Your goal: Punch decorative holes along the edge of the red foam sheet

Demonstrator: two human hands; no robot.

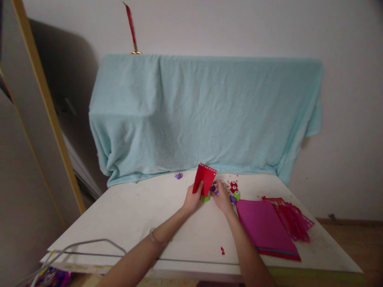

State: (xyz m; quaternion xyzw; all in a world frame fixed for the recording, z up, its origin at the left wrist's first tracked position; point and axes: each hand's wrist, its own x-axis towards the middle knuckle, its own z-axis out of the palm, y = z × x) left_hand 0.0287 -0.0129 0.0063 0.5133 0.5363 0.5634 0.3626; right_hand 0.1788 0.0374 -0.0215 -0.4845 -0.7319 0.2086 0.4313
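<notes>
Gripping one red sheet (205, 177) between thumb and fingers, your left hand (194, 197) works above the middle of the tabletop (143, 213), toward its back edge. A single row of holes lines that sheet's top edge. Your right hand (220, 195) has its fingers closed around one purple figure (213, 188), just beside the sheet. One green piece (205, 198) shows under the sheet's lower edge; you cannot tell from here whether it is touched.

Near the back edge, left of your hands, stands one purple one-eyed figure (178, 175). Right of your right hand are one green one-eyed figure (236, 195), one more purple piece (232, 200) and a red cluster (233, 185) with two white eyes, among red specks too many to count.

Along the right edge, toward the front right corner, lies one stack of sheets (266, 225), magenta on top, red beneath. Hole-edged scraps (295, 221) overlap beside it, their number unclear. One small red scrap cluster (222, 250) lies near the front edge.
</notes>
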